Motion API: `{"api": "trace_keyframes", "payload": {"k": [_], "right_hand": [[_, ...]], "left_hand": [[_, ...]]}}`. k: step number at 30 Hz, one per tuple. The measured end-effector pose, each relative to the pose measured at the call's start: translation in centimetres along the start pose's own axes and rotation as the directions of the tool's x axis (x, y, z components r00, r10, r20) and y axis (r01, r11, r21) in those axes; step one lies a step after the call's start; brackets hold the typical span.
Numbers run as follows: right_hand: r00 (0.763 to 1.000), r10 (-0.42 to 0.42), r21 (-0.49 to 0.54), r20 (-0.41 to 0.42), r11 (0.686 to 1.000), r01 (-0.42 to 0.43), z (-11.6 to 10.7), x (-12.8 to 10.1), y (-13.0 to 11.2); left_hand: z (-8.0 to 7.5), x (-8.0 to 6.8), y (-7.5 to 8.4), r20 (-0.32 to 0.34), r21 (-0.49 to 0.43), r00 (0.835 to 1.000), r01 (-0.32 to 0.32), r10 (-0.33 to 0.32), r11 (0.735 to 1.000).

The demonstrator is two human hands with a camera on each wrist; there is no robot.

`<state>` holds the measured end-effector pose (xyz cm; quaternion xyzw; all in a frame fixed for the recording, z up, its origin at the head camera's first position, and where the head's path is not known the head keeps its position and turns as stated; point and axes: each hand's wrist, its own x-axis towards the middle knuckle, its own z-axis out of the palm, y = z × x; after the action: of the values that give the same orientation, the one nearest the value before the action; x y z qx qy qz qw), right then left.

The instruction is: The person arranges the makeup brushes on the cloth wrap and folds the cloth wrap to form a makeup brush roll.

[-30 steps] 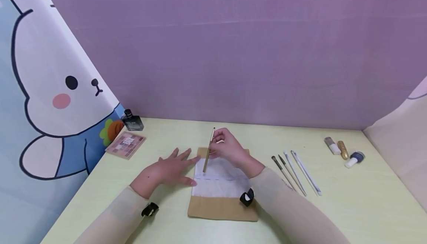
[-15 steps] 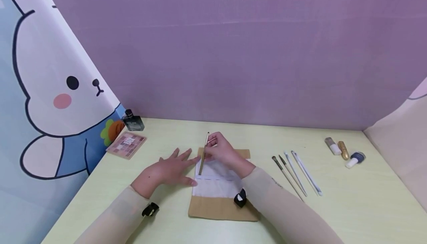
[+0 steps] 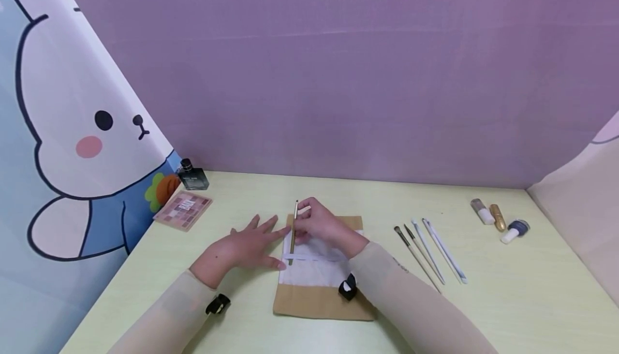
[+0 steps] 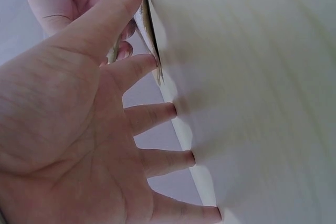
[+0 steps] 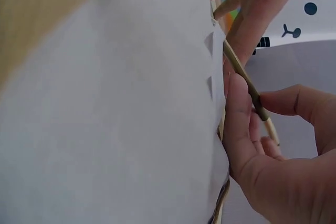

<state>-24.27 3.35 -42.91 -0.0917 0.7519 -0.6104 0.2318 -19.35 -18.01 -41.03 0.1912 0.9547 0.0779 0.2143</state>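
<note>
My right hand pinches a slim gold makeup brush between thumb and fingers, its small dark tip pointing up. The brush's lower end overlaps the edge of a white pocket strip on a brown cloth roll. In the right wrist view the olive-gold handle runs slanted along the cloth's upper edge. My left hand lies with fingers straight and spread at the roll's left side, thumb and forefinger touching its edge. The left wrist view shows that hand's palm and the cloth border beneath the thumb.
Right of the roll lie dark-tipped brushes and pale blue and white sticks. Small bottles and a gold tube stand out at far right. A pink palette and dark perfume bottle are at back left.
My right hand has brought the brush left and down toward me, its lower end going from above the pocket edge to overlapping it. My left hand has stayed in place.
</note>
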Motion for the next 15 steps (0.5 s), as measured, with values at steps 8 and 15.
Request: {"api": "trace_keyframes", "payload": {"k": [8,15], "right_hand": [[0.999,-0.027,-0.097,0.019,0.995,0.029,0.22,-0.46,0.08],[0.998,-0.061,-0.330,-0.004,0.942,0.056,0.32,-0.82,0.13]], "left_hand": [[0.07,0.08,-0.11,-0.001,0.016,1.000,-0.010,0.010,1.000],[0.21,0.24,-0.18,-0.001,0.029,1.000,-0.007,0.007,1.000]]}}
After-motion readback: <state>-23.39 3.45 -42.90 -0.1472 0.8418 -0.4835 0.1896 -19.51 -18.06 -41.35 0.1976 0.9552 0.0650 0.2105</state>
